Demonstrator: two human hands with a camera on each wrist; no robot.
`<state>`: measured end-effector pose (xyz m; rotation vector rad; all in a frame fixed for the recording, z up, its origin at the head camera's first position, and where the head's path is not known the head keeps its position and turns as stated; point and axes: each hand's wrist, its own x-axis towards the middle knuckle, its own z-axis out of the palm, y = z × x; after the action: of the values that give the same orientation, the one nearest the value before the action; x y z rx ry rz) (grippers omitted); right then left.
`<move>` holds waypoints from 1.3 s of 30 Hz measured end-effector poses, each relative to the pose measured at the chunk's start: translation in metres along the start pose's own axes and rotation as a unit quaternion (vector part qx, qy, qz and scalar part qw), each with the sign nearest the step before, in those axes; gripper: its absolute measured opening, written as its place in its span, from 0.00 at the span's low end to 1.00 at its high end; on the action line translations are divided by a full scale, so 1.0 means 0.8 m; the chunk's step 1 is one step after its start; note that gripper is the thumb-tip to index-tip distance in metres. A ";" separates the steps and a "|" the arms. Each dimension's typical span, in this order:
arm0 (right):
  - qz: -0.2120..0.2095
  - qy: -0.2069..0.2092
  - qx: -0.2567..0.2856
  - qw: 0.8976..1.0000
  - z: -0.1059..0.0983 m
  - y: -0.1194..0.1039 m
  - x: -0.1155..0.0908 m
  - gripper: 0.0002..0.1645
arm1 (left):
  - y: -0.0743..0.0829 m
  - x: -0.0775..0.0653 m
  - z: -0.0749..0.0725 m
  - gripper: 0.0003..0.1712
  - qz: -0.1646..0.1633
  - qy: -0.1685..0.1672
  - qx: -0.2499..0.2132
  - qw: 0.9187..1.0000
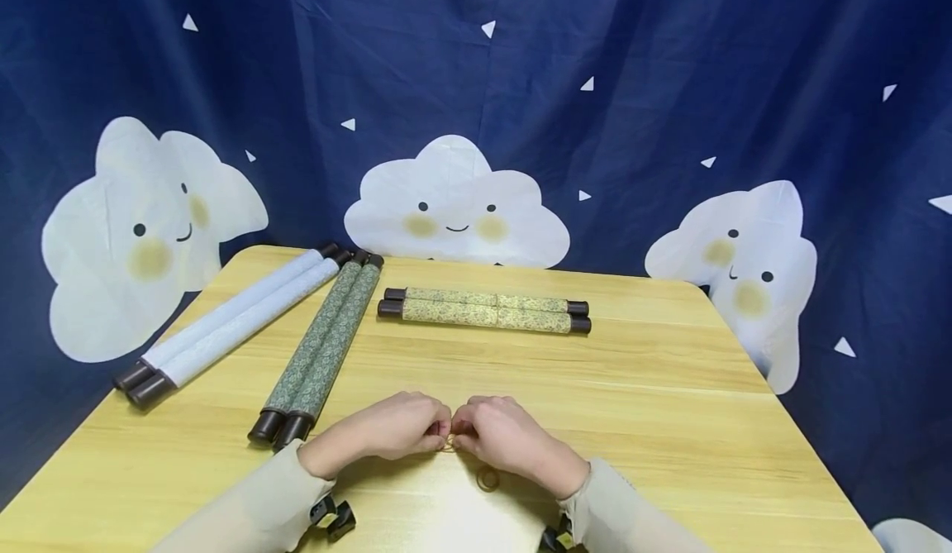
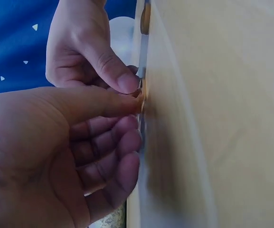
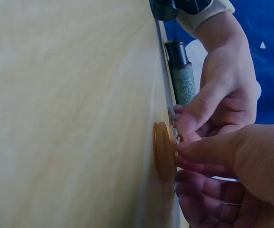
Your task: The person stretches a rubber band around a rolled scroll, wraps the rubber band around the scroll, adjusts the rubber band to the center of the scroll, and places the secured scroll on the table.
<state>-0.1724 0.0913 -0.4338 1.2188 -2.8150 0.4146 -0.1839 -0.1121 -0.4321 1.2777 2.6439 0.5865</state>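
Both hands meet low over the near middle of the table. With thumb and fingertips my left hand (image 1: 402, 425) pinches a thin, tan rubber band (image 1: 449, 445); in the left wrist view its other fingers curl loosely. Opposite it, my right hand (image 1: 506, 433) pinches the same band, fingertips touching or nearly touching the left ones. Most of the band is hidden by the fingers. Another loose tan rubber band (image 1: 487, 479), perhaps more than one, lies on the table beside the right hand; the right wrist view shows this looped band (image 3: 163, 152) close up.
Two green patterned scrolls (image 1: 320, 350) with dark end knobs lie left of the hands. Farther left are two pale blue scrolls (image 1: 241, 321). At the back, two yellow patterned scrolls (image 1: 487, 311) lie side by side on the wooden table (image 1: 669, 421). A blue cloud curtain (image 1: 476, 82) hangs behind.
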 end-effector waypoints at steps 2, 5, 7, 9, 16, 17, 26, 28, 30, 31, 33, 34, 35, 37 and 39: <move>0.002 -0.004 0.006 1.000 -0.001 0.000 0.000 0.03 | 0.000 0.001 0.001 0.13 0.002 0.005 -0.010 1.000; 0.012 -0.006 0.022 1.000 -0.002 0.000 -0.001 0.02 | -0.001 0.000 0.001 0.12 -0.002 0.007 -0.025 1.000; 0.024 -0.008 0.043 0.999 -0.004 0.000 -0.002 0.03 | -0.002 0.000 0.001 0.11 -0.010 0.007 -0.038 0.999; 0.034 -0.010 0.066 0.997 -0.006 0.001 -0.002 0.03 | -0.002 0.000 0.000 0.10 -0.020 0.008 -0.050 0.999; 0.043 -0.039 0.172 0.983 -0.019 0.009 -0.002 0.09 | 0.001 0.003 -0.008 0.10 -0.038 0.048 -0.094 0.994; 0.048 -0.039 0.194 0.979 -0.022 0.011 -0.002 0.10 | 0.002 0.004 -0.009 0.10 -0.039 0.056 -0.097 0.993; 0.100 0.020 0.310 0.945 -0.040 0.026 -0.002 0.06 | 0.009 0.019 -0.020 0.09 -0.053 0.112 -0.098 0.987; 0.105 0.024 0.314 0.943 -0.041 0.028 -0.002 0.07 | 0.012 0.024 -0.024 0.09 -0.054 0.119 -0.094 0.987; 0.110 0.029 0.316 0.942 -0.046 0.028 -0.002 0.06 | 0.016 0.029 -0.029 0.08 -0.057 0.122 -0.089 0.987; 0.113 0.031 0.315 0.942 -0.049 0.029 -0.003 0.06 | 0.018 0.032 -0.033 0.09 -0.056 0.124 -0.087 0.987; 0.112 0.042 0.317 0.941 -0.057 0.032 -0.004 0.05 | 0.020 0.039 -0.040 0.09 -0.052 0.130 -0.084 0.987; 0.113 0.049 0.320 0.940 -0.061 0.034 -0.005 0.04 | 0.020 0.042 -0.044 0.09 -0.049 0.133 -0.083 0.986; 0.115 0.058 0.318 0.939 -0.065 0.036 -0.006 0.05 | 0.021 0.045 -0.047 0.09 -0.047 0.136 -0.084 0.986; 0.123 0.074 0.315 0.938 -0.072 0.040 -0.008 0.05 | 0.022 0.049 -0.052 0.09 -0.041 0.144 -0.087 0.985; 0.133 0.086 0.314 0.936 -0.078 0.043 -0.010 0.05 | 0.023 0.052 -0.055 0.08 -0.039 0.146 -0.091 0.984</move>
<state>-0.1960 0.1358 -0.3827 0.7861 -2.7742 1.4443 -0.2093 -0.0817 -0.3830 1.1033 2.7712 1.0481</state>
